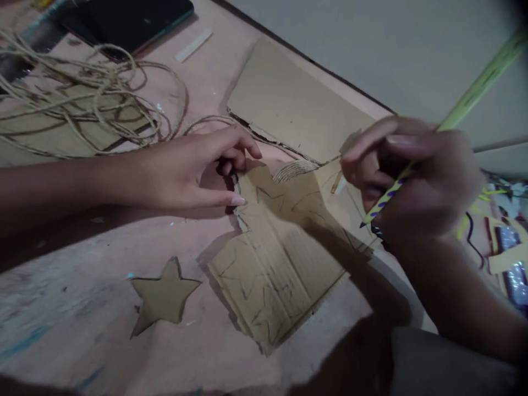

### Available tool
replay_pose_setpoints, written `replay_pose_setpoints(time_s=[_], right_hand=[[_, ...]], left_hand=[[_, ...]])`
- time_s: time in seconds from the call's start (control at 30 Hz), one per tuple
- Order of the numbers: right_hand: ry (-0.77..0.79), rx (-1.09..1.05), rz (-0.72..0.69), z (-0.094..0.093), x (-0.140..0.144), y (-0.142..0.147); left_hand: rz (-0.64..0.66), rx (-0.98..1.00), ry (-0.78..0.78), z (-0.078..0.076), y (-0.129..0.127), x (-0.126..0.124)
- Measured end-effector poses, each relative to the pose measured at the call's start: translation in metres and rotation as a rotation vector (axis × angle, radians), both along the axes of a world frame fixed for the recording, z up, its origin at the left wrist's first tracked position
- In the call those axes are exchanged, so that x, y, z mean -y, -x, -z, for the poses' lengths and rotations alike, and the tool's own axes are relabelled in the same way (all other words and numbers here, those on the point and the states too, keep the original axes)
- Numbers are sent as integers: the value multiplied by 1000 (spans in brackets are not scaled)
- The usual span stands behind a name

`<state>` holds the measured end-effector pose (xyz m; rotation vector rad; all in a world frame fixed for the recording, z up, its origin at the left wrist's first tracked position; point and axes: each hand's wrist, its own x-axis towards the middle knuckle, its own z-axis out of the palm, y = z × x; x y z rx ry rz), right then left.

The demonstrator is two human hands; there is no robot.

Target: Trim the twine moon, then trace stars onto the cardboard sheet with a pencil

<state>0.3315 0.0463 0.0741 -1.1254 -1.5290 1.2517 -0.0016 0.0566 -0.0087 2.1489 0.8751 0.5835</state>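
I have the star-sketched cardboard piece at the centre of the frame, my left hand at its left edge, though whether that grip pinches it I can't tell. My right hand grasps a yellow-green pencil, its tip near the cardboard's right side. A cut-out cardboard star lies lower left on the table.

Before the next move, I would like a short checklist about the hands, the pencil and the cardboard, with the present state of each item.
1. Pencil held in the right grip: ok.
2. Left grip at the edge of the marked cardboard: ok.
3. Pencil tip touching the cardboard: cannot tell.
4. Marked cardboard free of shadow: not ok, a dark band crosses it.
5. Cut star apart from the marked cardboard: ok.
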Motion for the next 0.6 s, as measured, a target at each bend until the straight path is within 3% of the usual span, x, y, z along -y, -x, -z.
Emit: replay_pose_setpoints(time_s=[0.13,0.23,0.43,0.6], right_hand=[[98,-96,45,28,47,-8],[63,-89,-36,44,68,-11],[136,-36,-209,45,57,-14],[90,20,-243,50,53,-15]], left_hand=[[26,24,-17,10,5,-2],[15,-12,-14,7,9,1],[29,-50,5,-11,8,7],[-20,-47,46,-10,5,7]])
